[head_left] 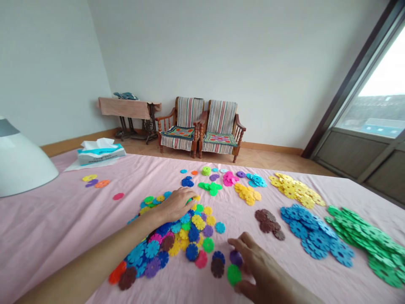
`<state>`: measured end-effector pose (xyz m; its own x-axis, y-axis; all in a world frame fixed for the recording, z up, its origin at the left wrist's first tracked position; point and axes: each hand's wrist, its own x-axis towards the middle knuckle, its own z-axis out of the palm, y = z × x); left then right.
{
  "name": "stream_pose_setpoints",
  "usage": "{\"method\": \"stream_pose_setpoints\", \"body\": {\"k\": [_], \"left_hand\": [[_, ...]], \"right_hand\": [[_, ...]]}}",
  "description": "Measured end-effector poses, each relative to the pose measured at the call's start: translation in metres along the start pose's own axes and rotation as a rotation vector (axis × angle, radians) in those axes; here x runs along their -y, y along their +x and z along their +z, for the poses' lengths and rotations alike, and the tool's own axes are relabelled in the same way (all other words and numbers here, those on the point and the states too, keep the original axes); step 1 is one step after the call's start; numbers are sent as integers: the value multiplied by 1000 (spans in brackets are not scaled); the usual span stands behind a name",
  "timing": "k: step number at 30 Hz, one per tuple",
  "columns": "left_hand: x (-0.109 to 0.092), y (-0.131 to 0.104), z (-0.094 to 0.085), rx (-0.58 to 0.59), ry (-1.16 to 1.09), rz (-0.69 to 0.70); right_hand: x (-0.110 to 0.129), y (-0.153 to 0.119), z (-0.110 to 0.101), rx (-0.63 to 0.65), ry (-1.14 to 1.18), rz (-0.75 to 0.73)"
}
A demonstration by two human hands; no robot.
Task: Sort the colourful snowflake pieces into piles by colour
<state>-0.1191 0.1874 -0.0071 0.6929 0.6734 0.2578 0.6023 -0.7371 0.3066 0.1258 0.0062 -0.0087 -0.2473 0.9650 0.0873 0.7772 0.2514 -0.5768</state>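
Note:
My left hand point(177, 204) is over the far side of a mixed pile of plastic snowflake discs point(152, 249). Its fingers are curled, and a yellow snowflake disc point(197, 197) shows at the fingertips. My right hand point(257, 264) hovers lower right with thumb and fingers apart. Between them lie a green disc point(234, 275) and a purple disc point(236, 258), partly covered by the hand. A brown disc point(217, 268) overlaps a dark blue one just left of these.
Single-colour disc piles lie to the right: brown point(268, 223), blue point(313, 232), green point(363, 240) and yellow point(294, 190). Smaller groups, including pink discs point(230, 179), sit at the back. A tissue pack point(101, 154) and a white rounded object point(23, 162) stand left.

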Motion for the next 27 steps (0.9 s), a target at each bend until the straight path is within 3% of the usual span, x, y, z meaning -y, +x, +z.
{"method": "stream_pose_setpoints", "body": {"k": [4,9,15,17,20,23,27], "left_hand": [[-4,-5,-5,5,-32,34],[-8,-15,-10,-39,-32,-9],[-45,-49,-22,-77,-88,-51],[-63,-64,-26,-26,-134,12],[-82,-79,-28,143,-166,183],[-86,-84,-26,181,-134,283],[-78,-82,-22,124,-122,269]], "right_hand": [[36,24,20,52,78,36],[66,48,22,51,199,-107],[24,64,0,-108,-2,38],[10,65,-1,-109,-36,50],[2,65,2,-98,-21,58],[4,65,5,-114,0,78],[0,69,5,-128,171,162]]}}
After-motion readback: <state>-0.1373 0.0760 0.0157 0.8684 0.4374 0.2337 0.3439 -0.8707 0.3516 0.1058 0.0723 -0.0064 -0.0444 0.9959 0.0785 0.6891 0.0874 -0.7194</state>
